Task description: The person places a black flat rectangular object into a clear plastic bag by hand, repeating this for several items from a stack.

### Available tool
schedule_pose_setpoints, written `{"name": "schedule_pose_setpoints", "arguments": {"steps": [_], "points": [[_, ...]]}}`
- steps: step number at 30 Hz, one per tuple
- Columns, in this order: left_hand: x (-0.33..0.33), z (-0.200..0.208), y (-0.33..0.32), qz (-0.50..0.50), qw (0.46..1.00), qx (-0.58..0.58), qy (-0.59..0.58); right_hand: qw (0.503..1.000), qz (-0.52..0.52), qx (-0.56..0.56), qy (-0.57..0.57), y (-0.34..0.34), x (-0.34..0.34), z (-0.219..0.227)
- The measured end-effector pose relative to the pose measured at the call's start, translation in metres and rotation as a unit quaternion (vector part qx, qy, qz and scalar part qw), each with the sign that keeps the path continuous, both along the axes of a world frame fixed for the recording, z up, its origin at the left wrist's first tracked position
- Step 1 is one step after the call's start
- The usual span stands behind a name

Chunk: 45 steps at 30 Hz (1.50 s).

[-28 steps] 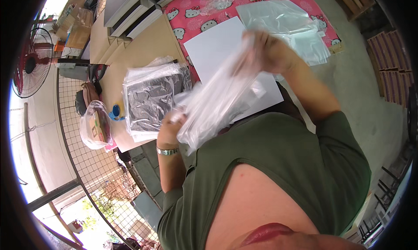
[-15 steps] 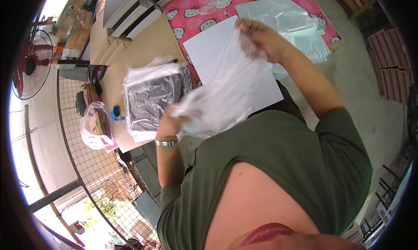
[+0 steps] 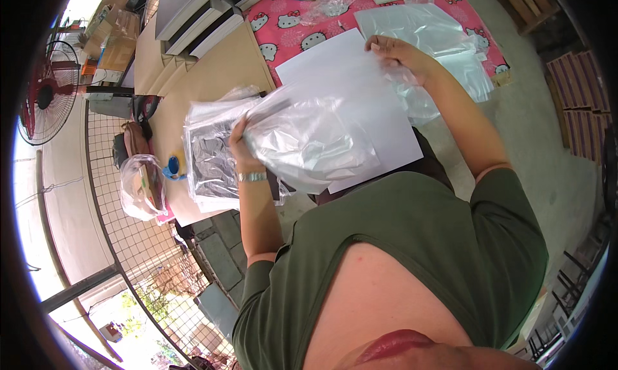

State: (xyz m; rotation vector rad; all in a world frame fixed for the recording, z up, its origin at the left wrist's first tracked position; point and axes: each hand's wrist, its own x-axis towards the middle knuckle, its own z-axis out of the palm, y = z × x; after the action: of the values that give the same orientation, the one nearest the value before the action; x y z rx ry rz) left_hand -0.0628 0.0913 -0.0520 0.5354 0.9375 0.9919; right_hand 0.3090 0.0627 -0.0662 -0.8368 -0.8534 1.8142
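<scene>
The left hand [image 3: 242, 144] grips the near-left edge of a clear plastic bag [image 3: 309, 141], its thumb on top; the right hand [image 3: 402, 59] has its fingers curled at the far-right edge of a large white sheet [image 3: 322, 67], and blur hides whether they pinch anything. The bag spreads slack over the sheet's nearer part, apparently unfilled. Just beyond the left wrist, dark flat items in clear plastic form a wrapped stack [image 3: 215, 152], so some wrapping looks done. Past the right hand lies a pile of clear plastic [image 3: 415, 25] on a pink patterned cover [image 3: 288, 35], seemingly unused. Farther off at the left, thick books [image 3: 196, 22] stand piled, apparently bare; how many items remain cannot be told.
</scene>
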Motion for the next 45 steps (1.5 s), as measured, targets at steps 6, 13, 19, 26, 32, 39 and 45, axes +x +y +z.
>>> {"name": "schedule_pose_setpoints", "arguments": {"steps": [6,13,19,26,32,39,45], "points": [[0.017,-0.089,0.129,-0.026,0.910,0.070,0.408,0.903,-0.161,0.120,-0.381,0.090,-0.016,-0.028],[0.052,-0.086,0.143,-0.089,0.846,0.101,0.515,0.637,-0.141,0.192,-0.733,0.119,-0.012,-0.099],[0.038,0.025,0.098,-0.016,0.928,0.168,0.331,0.792,-0.215,0.160,-0.548,0.063,-0.003,0.053],[-0.033,0.181,-0.050,-0.036,0.930,0.139,0.339,0.910,-0.134,0.100,-0.380,-0.080,-0.033,0.260],[-0.047,0.170,-0.110,-0.256,0.890,0.026,0.377,0.982,0.136,0.050,-0.119,-0.131,0.009,0.192],[-0.016,0.060,-0.096,-0.311,0.921,-0.065,0.226,0.996,-0.073,-0.032,0.042,-0.152,0.014,0.096],[-0.039,-0.059,-0.081,-0.251,0.957,-0.069,0.126,0.984,-0.034,-0.153,0.082,-0.129,0.013,-0.013]]}}
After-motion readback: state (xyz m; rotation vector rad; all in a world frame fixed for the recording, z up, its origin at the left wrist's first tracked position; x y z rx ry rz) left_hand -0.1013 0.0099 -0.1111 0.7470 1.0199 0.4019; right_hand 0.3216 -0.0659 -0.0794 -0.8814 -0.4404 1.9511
